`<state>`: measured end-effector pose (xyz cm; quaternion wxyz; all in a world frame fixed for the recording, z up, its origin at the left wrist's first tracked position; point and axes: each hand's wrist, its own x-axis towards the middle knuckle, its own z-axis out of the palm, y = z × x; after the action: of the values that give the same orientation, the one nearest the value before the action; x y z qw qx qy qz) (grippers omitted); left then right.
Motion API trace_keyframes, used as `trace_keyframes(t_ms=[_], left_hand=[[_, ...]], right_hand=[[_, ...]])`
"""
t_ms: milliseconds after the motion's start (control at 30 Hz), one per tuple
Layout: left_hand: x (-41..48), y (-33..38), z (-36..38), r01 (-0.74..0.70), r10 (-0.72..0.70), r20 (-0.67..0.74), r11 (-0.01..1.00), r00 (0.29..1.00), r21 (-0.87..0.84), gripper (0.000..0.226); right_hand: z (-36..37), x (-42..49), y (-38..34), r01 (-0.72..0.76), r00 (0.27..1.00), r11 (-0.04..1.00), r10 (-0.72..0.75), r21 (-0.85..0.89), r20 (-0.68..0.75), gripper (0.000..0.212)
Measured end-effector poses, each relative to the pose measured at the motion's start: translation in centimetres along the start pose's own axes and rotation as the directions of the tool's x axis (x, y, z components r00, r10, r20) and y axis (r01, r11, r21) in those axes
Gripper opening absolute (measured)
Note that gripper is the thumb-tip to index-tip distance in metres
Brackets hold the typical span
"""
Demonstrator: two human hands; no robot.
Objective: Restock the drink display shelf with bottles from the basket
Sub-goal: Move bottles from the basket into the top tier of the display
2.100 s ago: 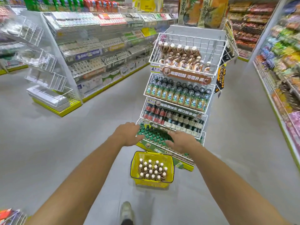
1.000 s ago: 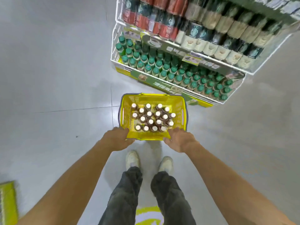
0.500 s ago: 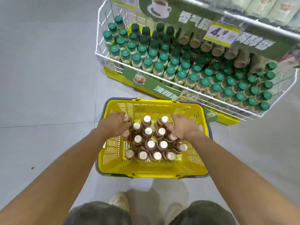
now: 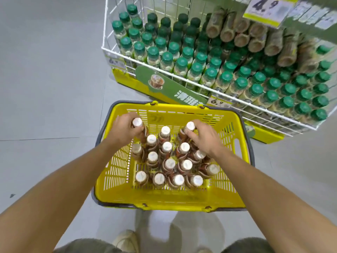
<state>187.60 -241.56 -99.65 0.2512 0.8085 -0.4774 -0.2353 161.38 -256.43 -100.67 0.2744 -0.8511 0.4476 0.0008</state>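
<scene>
a: so how far along is the restock?

b: barely begun, i'd say. the yellow basket (image 4: pixel 173 198) on the floor, just in front of the wire shelf (image 4: pixel 116 52), looks full of white-capped bottles (image 4: pixel 169 164).

a: and the hands?

b: left hand (image 4: pixel 124 130) is closed around 1 bottle neck, right hand (image 4: pixel 204 137) around another. neither is clear of the basket yet.

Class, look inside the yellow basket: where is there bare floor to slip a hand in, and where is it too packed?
Bare mesh runs along the yellow basket's near wall and its left wall. The white-capped bottles crowd the middle and right.
</scene>
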Motion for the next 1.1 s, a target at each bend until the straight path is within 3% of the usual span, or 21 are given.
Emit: trace_keyframes(t_ms=[167, 300, 533, 733, 900, 1100], left_hand=[[-0.6, 7.8, -8.9, 0.076, -0.076, 0.009, 0.958, 0.997, -0.277, 0.021], [-1.1, 19.9, -21.8, -0.044, 0.058, 0.03, 0.94, 0.998, -0.337, 0.023], [-3.4, 45.1, -48.2, -0.254, 0.263, -0.035, 0.876, 0.964, -0.41, 0.03], [-4.7, 63.4, -66.3, -0.391, 0.407, -0.043, 0.838, 0.913, -0.381, 0.028], [-4.6, 73.0, -72.6, -0.494, 0.502, -0.096, 0.767, 0.86, -0.411, 0.03], [-1.6, 81.0, -72.5, -0.497, 0.538, -0.051, 0.733, 0.842, -0.466, 0.033]], right_hand=[[-10.3, -2.1, -5.9, 0.059, 0.993, 0.967, -0.032, 0.247, -0.115, 0.029], [-24.6, -5.0, -14.0, 0.127, 0.975, 0.936, -0.056, 0.328, -0.217, 0.028], [-55.9, -12.7, -30.0, 0.302, 0.925, 0.882, -0.181, 0.361, -0.333, 0.024], [-78.4, -18.7, -39.5, 0.374, 0.875, 0.846, -0.187, 0.379, -0.446, 0.021], [-88.9, -22.1, -42.0, 0.405, 0.844, 0.853, -0.211, 0.328, -0.494, 0.031], [-96.0, -22.3, -39.0, 0.407, 0.817, 0.845, -0.168, 0.346, -0.551, 0.031]])
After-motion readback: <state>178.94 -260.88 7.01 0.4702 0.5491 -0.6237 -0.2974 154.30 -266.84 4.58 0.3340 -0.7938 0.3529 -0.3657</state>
